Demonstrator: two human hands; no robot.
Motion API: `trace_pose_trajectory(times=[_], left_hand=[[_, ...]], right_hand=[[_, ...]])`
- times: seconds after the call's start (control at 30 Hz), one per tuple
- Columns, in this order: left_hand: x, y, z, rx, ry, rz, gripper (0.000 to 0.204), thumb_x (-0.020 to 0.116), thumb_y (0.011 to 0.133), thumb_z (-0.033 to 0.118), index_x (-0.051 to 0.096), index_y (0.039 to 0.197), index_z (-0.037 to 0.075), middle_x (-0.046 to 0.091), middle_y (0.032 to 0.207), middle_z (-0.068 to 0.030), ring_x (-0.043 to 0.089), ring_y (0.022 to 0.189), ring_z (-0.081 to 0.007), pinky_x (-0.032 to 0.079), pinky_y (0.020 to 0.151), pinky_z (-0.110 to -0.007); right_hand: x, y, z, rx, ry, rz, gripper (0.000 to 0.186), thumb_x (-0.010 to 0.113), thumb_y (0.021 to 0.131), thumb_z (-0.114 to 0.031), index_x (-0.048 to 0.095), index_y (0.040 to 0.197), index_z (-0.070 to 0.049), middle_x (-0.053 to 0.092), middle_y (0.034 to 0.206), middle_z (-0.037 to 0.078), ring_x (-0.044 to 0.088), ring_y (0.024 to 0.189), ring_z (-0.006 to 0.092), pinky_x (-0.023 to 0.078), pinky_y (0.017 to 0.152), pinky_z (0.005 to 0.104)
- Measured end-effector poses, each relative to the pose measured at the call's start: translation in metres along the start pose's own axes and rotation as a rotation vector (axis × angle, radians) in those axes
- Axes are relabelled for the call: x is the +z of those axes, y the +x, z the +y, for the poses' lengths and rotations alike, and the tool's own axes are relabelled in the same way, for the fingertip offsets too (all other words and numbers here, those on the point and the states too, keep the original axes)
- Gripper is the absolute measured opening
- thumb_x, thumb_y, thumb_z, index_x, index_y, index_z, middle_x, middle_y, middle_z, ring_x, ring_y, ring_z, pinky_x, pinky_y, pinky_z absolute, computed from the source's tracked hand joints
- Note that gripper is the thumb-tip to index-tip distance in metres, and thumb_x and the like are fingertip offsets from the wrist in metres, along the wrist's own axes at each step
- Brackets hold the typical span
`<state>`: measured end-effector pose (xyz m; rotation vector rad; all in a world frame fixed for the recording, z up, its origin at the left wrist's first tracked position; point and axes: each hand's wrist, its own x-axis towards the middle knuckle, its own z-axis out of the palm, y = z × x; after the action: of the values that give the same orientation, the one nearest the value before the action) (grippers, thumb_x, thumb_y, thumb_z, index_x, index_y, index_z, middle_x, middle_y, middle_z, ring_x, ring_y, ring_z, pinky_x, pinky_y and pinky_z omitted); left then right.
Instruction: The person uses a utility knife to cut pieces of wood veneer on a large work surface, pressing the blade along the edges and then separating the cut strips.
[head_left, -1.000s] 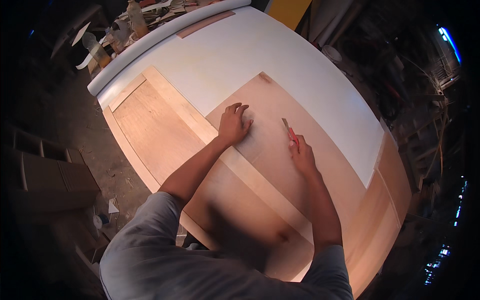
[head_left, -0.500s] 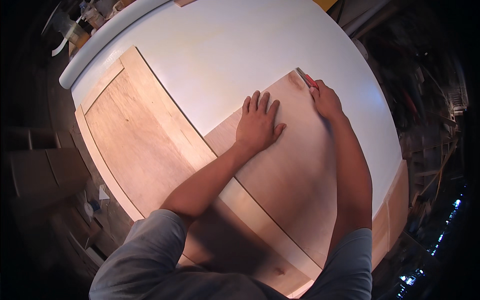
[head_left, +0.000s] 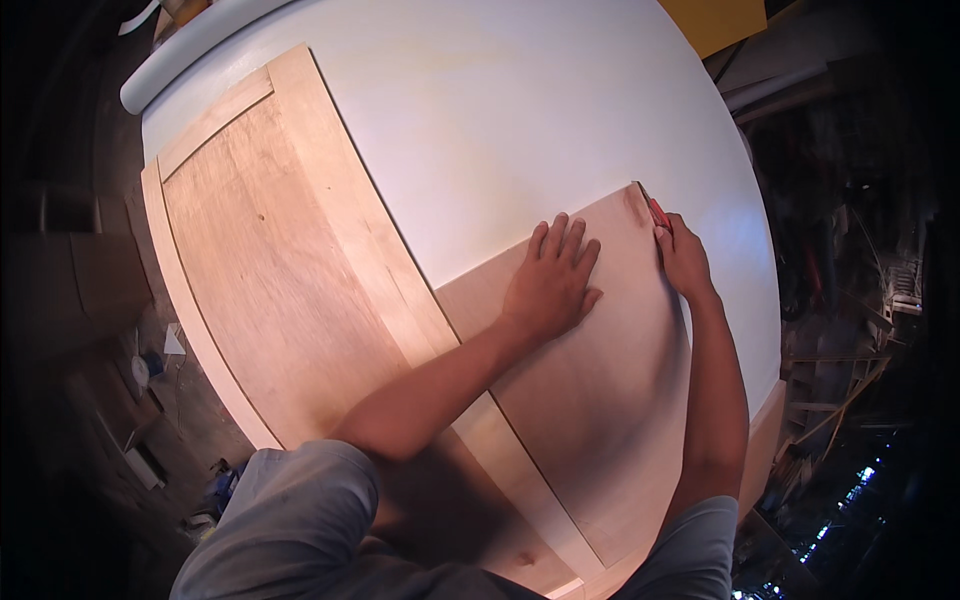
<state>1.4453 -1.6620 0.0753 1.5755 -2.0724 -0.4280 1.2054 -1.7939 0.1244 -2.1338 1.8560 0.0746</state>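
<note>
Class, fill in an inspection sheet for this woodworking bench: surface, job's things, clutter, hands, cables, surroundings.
Surface: pale blue-white tabletop, bare at the far side.
Job's things: thin plywood sheet lying flat; framed wooden panel beside it; small red tool at the sheet's far corner.
Clutter: scraps on the floor at left.
Hands: left hand flat on the sheet, fingers spread; right hand grips the red tool.
Cables: nothing seen.
Surroundings: dim workshop, yellow board beyond the table.
</note>
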Motion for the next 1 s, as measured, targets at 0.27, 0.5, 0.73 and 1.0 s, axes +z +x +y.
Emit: trace_pose_trajectory(times=[0.27,0.5,0.73,1.0], left_hand=[[0.002,-0.001,-0.001,-0.006,0.01,0.014,0.063,0.06,0.097,0.047,0.051,0.144,0.006,0.042,0.155,-0.022,0.032,0.149,-0.0398,0.023,0.123,-0.054],[0.004,0.0,-0.001,0.004,0.024,0.029,0.064,0.063,0.095,0.047,0.052,0.144,0.008,0.044,0.153,-0.021,0.033,0.147,-0.0391,0.025,0.122,-0.053],[0.006,0.002,-0.001,0.016,0.135,0.065,0.064,0.065,0.094,0.05,0.054,0.143,0.01,0.047,0.152,-0.0182,0.034,0.147,-0.0375,0.026,0.122,-0.052],[0.017,-0.005,0.003,0.123,0.375,0.207,0.063,0.066,0.094,0.054,0.058,0.142,0.014,0.052,0.15,-0.0151,0.038,0.146,-0.0363,0.028,0.121,-0.053]], right_hand=[[-0.009,-0.001,-0.009,-0.088,-0.113,-0.028,0.03,0.048,0.106,-0.028,0.054,0.12,-0.002,0.07,0.104,0.024,0.066,0.098,0.0446,0.051,0.085,0.0526],[-0.011,0.008,-0.004,-0.114,-0.261,-0.091,0.028,0.048,0.106,-0.027,0.047,0.115,-0.001,0.069,0.098,0.026,0.066,0.097,0.0456,0.05,0.085,0.0556],[-0.01,-0.028,0.034,-0.113,-0.264,-0.158,0.031,0.044,0.106,-0.03,0.047,0.115,0.0,0.068,0.098,0.024,0.065,0.097,0.0433,0.049,0.086,0.0538],[-0.004,-0.147,0.133,-0.06,-0.256,-0.211,0.032,0.043,0.106,-0.03,0.048,0.117,0.0,0.068,0.1,0.022,0.065,0.099,0.0395,0.048,0.086,0.0521]])
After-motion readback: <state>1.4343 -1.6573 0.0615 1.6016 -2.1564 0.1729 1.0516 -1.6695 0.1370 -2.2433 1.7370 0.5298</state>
